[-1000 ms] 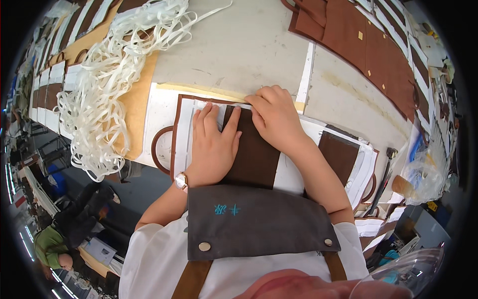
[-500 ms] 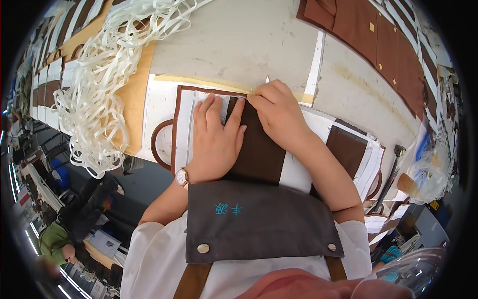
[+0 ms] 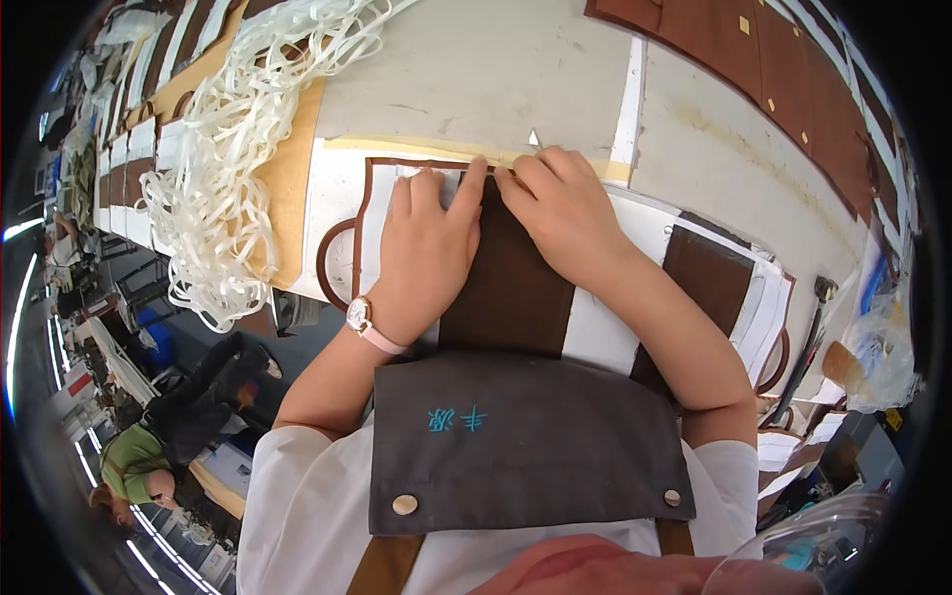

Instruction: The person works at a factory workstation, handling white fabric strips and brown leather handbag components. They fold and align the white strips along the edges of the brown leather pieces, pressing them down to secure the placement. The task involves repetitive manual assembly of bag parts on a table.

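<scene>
A brown and white panel with a brown edge [image 3: 369,213] and a loop handle [image 3: 323,263] lies on the table, like a bag piece. My left hand [image 3: 426,243] rests over its upper left part, its index finger stretched to the top edge and the other fingers bent slightly. Close beside it, my right hand [image 3: 565,213] has bent fingers on the same brown top edge, seemingly pinching it; its thumb is hidden. A small white pointed thing [image 3: 535,137] shows just beyond the right hand's knuckles. Under my right forearm lie more brown and white panels [image 3: 702,283].
A tangled heap of white ribbon [image 3: 223,188] hangs over the table's left edge. Yellow tape [image 3: 407,146] runs beyond the panel. Brown pieces [image 3: 714,69] lie far right; a clear plastic bag [image 3: 878,367] is nearer. A person in green [image 3: 137,461] is at the lower left.
My left index finger has moved up to the panel's top edge, closer to the right fingers. The right hand has shifted slightly along that edge. The whole view has moved a little.
</scene>
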A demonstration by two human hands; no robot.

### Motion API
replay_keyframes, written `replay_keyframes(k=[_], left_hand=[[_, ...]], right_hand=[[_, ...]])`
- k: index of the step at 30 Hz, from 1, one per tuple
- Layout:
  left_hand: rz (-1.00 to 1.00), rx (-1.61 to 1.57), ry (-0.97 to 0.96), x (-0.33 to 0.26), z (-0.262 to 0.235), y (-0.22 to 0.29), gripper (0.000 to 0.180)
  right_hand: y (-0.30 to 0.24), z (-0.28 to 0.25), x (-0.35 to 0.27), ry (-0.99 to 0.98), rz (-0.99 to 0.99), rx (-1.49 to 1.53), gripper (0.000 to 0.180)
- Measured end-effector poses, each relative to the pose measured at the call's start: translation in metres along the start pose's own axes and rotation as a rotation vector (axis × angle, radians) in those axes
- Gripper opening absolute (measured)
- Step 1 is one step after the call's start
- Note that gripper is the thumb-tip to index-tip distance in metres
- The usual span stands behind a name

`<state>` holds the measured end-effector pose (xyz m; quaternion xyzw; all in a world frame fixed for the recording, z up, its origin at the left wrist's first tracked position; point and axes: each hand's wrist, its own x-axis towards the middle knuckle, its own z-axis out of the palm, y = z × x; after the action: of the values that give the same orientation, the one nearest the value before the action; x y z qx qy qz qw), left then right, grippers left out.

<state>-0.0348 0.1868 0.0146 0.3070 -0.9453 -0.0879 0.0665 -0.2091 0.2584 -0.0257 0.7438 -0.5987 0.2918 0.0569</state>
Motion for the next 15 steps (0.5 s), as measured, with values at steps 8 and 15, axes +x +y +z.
replay_keyframes(k=[8, 15], left_hand=[[0.095, 0.131, 0.060, -0.003, 0.006, -0.003, 0.047], [0.117, 0.071, 0.095, -0.004, 0.020, 0.018, 0.046]], right_hand=[[-0.008, 0.002, -0.003, -0.002, 0.001, -0.153, 0.010], [-0.002, -0.004, -0.003, -0.014, 0.181, 0.017, 0.019]])
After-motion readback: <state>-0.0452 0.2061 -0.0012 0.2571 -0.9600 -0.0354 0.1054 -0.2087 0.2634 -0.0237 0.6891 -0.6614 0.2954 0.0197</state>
